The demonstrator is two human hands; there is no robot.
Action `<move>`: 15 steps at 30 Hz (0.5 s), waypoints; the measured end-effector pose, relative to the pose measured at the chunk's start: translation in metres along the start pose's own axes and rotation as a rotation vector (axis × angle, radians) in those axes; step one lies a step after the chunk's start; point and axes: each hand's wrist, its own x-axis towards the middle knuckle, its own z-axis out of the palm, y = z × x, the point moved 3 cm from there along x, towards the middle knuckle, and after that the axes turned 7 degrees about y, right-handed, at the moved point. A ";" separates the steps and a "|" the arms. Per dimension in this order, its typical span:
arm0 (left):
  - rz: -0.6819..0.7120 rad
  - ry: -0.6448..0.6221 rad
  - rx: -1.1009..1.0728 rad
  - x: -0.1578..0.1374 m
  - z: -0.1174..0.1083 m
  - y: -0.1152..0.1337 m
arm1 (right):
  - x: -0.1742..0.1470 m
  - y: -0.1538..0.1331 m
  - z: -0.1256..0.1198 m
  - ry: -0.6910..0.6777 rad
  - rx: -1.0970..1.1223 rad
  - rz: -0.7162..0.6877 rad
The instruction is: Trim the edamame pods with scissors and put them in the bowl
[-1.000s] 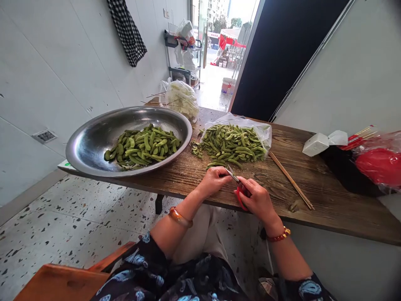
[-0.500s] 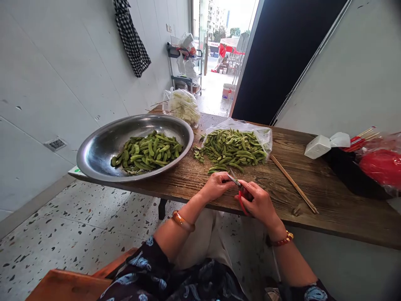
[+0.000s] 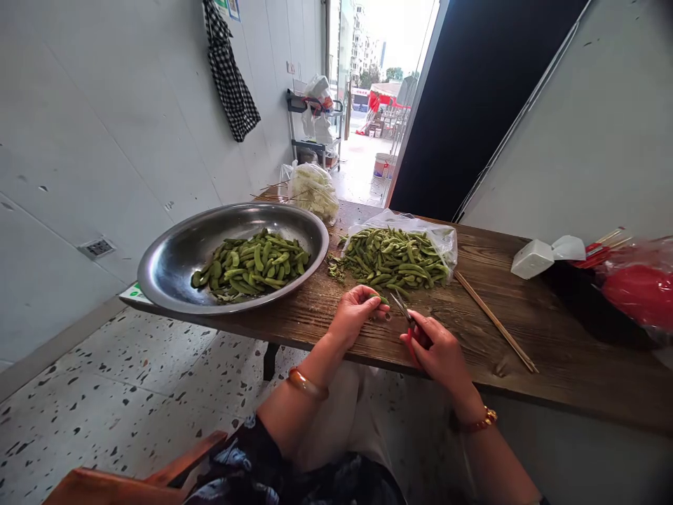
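1. Nearest, the person's right hand (image 3: 435,348) is curled round the red handles of a pair of scissors (image 3: 403,308), just above the near edge of the wooden table (image 3: 305,314). The blades point up and to the left, slightly parted.
2. The left hand (image 3: 353,313) pinches one green pod (image 3: 379,299) between thumb and fingers; a small gap separates it from the scissor tips.
3. To the right, thin wooden sticks (image 3: 494,321) lie slantwise, their lower ends near the table's front edge, with wood grain showing between them and the right hand.
4. To the left, a wide metal bowl (image 3: 158,280) reaches the table's near edge with its rim. Cut-looking detail is too small to tell on the pods inside (image 3: 257,263).
5. Just beyond the hands, a heap of pods (image 3: 394,259) lies partly on a clear plastic bag (image 3: 446,242). A strip of wood runs between heap and bowl, with small scraps (image 3: 335,268) along it.
6. Farther back, a knotted-looking bag of pale stuff (image 3: 314,191) stands behind the bowl, near the table's far end.
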 end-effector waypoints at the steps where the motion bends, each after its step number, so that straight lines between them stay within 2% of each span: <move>1: -0.012 0.001 -0.037 0.000 -0.001 0.001 | 0.000 -0.001 0.000 -0.007 0.002 -0.011; 9: -0.099 -0.044 -0.196 0.000 -0.004 0.003 | 0.000 -0.003 0.003 -0.053 -0.013 -0.075; 15: -0.101 -0.145 -0.018 -0.005 0.004 0.001 | -0.001 -0.004 0.001 -0.042 0.053 -0.091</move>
